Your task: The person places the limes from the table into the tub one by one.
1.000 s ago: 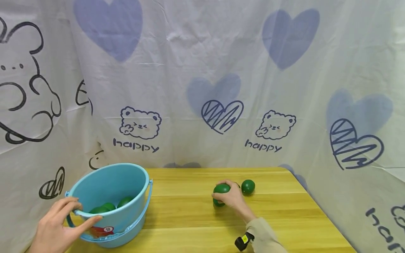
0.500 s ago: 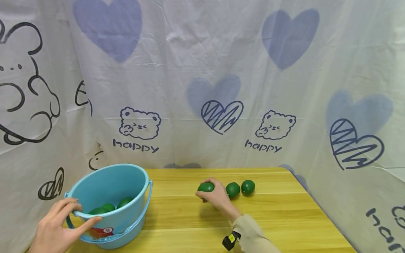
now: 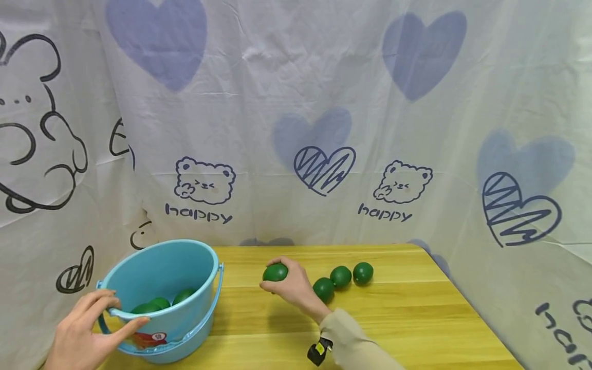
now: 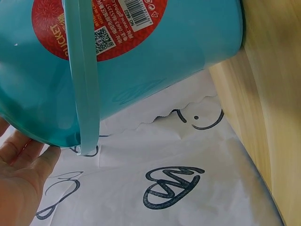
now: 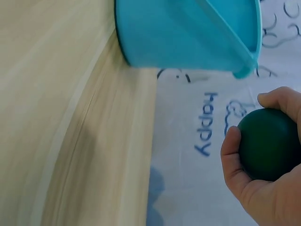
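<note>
My right hand (image 3: 297,288) holds a dark green lime (image 3: 275,272) between thumb and fingers, raised above the table. In the right wrist view, the fingers curl round this smooth green lime (image 5: 268,143). My left hand (image 3: 83,329) grips the near left rim of a light blue bucket (image 3: 185,329), thumb outside and fingers at the edge. The left wrist view has the left hand (image 4: 23,174) at the bucket's rim, beside its handle (image 4: 85,94). Several green limes (image 3: 145,308) lie inside the bucket, partly hidden by its wall.
Three more limes stand in a slanting row: a near lime (image 3: 324,289), a middle lime (image 3: 340,277) and a far lime (image 3: 363,273). They lie on the wooden table (image 3: 398,313). A white printed cloth (image 3: 277,67) hangs behind and along the sides.
My right hand has carried the lime leftward from the row toward the bucket, uncovering the limes behind it. The left hand and the bucket have stayed in place.
</note>
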`<action>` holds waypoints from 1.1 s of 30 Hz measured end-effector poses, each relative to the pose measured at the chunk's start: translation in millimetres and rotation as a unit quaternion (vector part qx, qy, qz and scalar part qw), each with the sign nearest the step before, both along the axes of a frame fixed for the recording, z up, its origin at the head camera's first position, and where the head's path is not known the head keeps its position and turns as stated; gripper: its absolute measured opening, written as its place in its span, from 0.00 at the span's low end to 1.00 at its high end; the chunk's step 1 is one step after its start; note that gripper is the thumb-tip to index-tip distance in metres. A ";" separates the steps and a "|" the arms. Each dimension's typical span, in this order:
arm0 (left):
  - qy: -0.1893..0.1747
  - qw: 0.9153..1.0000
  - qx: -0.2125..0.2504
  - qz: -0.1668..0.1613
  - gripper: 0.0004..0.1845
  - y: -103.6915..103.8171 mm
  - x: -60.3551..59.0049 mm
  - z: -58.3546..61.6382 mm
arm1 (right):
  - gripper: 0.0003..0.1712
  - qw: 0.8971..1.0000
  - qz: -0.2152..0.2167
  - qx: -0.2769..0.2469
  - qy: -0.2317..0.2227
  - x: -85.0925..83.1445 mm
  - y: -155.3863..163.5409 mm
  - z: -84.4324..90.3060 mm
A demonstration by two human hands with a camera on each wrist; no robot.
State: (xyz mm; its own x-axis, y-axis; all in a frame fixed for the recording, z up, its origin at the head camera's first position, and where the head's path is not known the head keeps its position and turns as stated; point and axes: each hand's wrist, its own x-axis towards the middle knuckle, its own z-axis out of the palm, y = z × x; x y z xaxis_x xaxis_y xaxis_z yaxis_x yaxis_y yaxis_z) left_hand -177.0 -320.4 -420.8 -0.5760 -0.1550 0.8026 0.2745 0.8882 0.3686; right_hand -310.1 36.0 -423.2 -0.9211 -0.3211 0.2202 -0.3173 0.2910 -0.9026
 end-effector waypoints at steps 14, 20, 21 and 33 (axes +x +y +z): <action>-0.012 1.000 0.001 0.006 0.31 2.9 -1.8 -1.1 | 0.27 0.999 0.031 0.004 0.045 10.4 -30.0 22.3; -0.010 1.000 0.004 0.005 0.30 4.3 -2.9 -1.7 | 0.26 0.999 0.024 -0.001 0.046 11.3 -35.7 28.6; -0.010 1.000 0.005 0.004 0.30 4.4 -3.1 -1.7 | 0.26 0.999 0.023 -0.004 0.044 11.3 -36.7 29.7; -0.027 0.999 0.016 0.030 0.30 5.3 1.3 -3.8 | 0.31 0.997 0.061 -0.033 0.024 16.6 -58.9 49.0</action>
State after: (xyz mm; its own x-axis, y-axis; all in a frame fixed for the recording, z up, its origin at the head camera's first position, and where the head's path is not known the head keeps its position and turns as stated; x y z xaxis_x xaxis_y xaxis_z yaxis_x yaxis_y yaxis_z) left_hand -175.7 -315.1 -424.6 -0.6073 -0.2155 0.7647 0.2004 0.8898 0.4100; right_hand -293.5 -22.9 -374.2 -0.8638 -0.4135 0.2880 -0.3902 0.1873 -0.9015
